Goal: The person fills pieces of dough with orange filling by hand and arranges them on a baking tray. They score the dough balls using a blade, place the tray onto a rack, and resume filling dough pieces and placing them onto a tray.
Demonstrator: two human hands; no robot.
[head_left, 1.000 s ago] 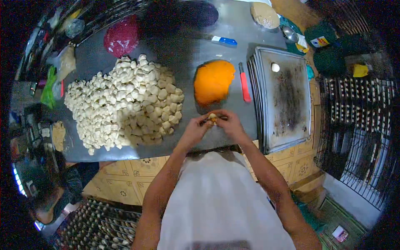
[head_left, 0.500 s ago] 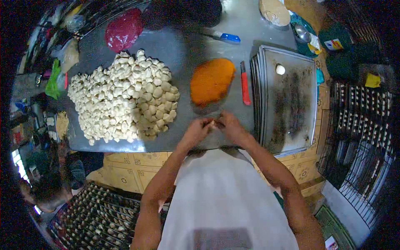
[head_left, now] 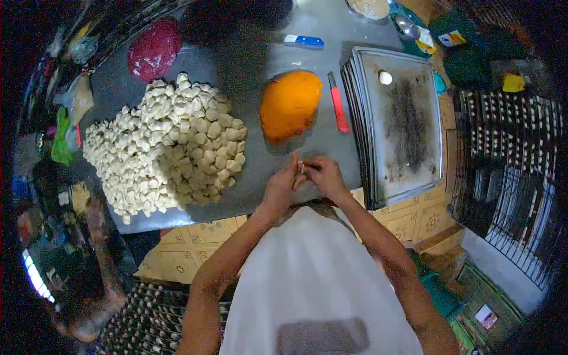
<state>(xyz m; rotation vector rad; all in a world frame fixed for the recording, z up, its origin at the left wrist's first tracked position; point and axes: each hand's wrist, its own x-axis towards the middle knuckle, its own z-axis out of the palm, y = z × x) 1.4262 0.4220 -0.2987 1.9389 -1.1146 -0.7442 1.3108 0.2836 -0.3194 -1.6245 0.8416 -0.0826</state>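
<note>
Our right hand [head_left: 325,174]: fingers pinching small dough piece [head_left: 303,168] | left hand [head_left: 281,183]: against it, grip we can't tell | orange mound [head_left: 290,106]: 12 o'clock

Dim, grainy edges | fisheye bending | white pile [head_left: 168,151] part-shadowed | far left perhaps blurred

The table [head_left: 313,65] looks like smooth grey metal, shiny along its front edge, and the top baking tray [head_left: 378,136] is metal, stained dark across its worn middle. The dough pieces [head_left: 171,136] look matt, the orange mound [head_left: 290,106] matt and fairly smooth. The red knife handle [head_left: 339,109] and blue knife handle [head_left: 309,41] appear plastic, the white garment [head_left: 296,266] soft matt cloth.
</note>
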